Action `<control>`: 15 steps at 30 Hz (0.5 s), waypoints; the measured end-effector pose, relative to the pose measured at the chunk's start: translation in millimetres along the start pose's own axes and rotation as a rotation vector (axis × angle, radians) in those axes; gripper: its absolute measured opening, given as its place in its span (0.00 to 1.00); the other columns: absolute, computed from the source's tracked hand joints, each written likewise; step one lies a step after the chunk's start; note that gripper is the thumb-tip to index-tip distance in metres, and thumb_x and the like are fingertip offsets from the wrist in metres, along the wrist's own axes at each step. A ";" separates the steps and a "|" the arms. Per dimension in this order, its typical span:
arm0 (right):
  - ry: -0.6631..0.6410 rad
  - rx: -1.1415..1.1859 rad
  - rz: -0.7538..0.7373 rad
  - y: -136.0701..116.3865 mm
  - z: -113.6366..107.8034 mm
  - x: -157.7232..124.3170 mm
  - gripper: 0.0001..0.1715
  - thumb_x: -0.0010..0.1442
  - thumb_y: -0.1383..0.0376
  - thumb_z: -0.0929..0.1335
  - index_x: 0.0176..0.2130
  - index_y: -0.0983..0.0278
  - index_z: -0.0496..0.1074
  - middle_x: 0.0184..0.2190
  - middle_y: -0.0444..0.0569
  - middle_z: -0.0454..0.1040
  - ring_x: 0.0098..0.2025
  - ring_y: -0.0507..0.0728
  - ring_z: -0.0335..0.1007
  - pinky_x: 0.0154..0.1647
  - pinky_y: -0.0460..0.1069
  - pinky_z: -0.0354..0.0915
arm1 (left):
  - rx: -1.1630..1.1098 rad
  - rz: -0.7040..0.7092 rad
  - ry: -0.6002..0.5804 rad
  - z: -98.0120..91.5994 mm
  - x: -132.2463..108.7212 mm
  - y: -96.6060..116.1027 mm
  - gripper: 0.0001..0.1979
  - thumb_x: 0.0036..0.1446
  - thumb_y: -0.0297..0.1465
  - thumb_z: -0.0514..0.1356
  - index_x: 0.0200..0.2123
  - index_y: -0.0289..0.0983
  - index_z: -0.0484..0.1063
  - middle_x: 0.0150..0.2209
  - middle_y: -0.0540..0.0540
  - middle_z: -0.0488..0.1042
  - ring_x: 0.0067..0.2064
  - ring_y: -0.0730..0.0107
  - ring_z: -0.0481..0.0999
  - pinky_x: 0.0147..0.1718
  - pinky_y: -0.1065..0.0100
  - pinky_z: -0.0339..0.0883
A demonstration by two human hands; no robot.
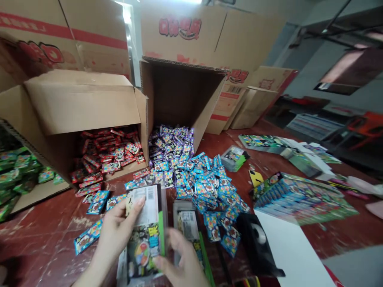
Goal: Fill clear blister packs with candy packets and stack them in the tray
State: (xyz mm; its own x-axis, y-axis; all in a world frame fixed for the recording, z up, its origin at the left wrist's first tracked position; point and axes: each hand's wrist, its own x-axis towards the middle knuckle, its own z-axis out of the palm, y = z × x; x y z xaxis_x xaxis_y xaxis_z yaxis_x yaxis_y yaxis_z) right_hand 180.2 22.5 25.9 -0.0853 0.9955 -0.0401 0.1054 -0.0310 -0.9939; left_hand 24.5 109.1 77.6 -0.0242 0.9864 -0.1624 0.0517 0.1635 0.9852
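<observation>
My left hand [115, 231] grips the left side of a small printed carton [146, 231], thumb over its white barcode panel. My right hand [182, 261] holds the same carton from below and on the right, fingers curled round its lower edge. The carton is black and green with a cartoon print and stands roughly upright above the red table [44, 227]. A second similar carton [188, 225] lies flat just behind my right hand. A heap of small blue sachets [206, 183] spreads across the table beyond both hands.
Tipped cardboard boxes spill red sachets [107, 153], purple sachets [170, 141] and green sachets [18, 175]. A black tape dispenser [257, 243] sits by a white sheet [293, 251] on the right. Filled display trays [299, 195] and flat carton blanks [269, 141] lie further right.
</observation>
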 end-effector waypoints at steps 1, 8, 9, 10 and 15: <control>0.064 -0.037 -0.029 0.5 2.6 0.1 0.31 0.58 0.50 0.68 0.55 0.63 0.67 0.40 0.55 0.77 0.43 0.61 0.74 0.46 0.54 0.69 | 0.054 0.038 0.021 3.8 -3.5 -2.6 0.22 0.47 0.47 0.65 0.34 0.34 0.72 0.28 0.48 0.74 0.29 0.69 0.71 0.27 0.72 0.65; 0.202 -0.258 -0.004 5.9 1.0 21.9 0.29 0.69 0.50 0.52 0.46 0.61 0.72 0.36 0.53 0.77 0.39 0.59 0.74 0.41 0.51 0.69 | 0.333 0.233 0.190 27.6 -30.3 -18.5 0.19 0.63 0.46 0.47 0.26 0.40 0.56 0.23 0.54 0.58 0.25 0.72 0.61 0.26 0.72 0.59; 0.174 -0.311 -0.040 4.2 -16.9 32.0 0.27 0.70 0.53 0.52 0.49 0.61 0.70 0.38 0.52 0.77 0.39 0.58 0.74 0.42 0.50 0.69 | 0.344 0.220 0.162 24.1 -31.0 -22.2 0.19 0.63 0.47 0.48 0.26 0.40 0.56 0.23 0.54 0.58 0.25 0.72 0.61 0.26 0.71 0.60; 0.181 -0.394 -0.086 1.9 -39.6 44.6 0.25 0.70 0.56 0.52 0.53 0.62 0.68 0.40 0.52 0.77 0.39 0.57 0.74 0.43 0.51 0.69 | 0.348 0.191 0.149 19.5 -31.5 -27.0 0.19 0.62 0.48 0.49 0.26 0.40 0.57 0.24 0.53 0.60 0.26 0.71 0.63 0.27 0.71 0.61; 0.198 -1.302 -0.021 -3.0 -153.5 112.2 0.15 0.57 0.71 0.66 0.45 0.71 0.71 0.45 0.62 0.73 0.51 0.66 0.66 0.53 0.59 0.61 | 0.288 -0.083 0.326 -1.3 -37.9 -62.9 0.24 0.58 0.51 0.51 0.44 0.37 0.71 0.48 0.39 0.75 0.56 0.53 0.68 0.56 0.57 0.62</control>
State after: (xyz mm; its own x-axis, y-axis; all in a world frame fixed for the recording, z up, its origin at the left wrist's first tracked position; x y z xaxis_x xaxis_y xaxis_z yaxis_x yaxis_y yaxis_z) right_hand 322.4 147.9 40.1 0.0351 0.9943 0.1004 0.9862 -0.0183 -0.1643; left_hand 20.8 61.4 21.9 -0.3509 0.9211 -0.1687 0.3114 0.2847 0.9066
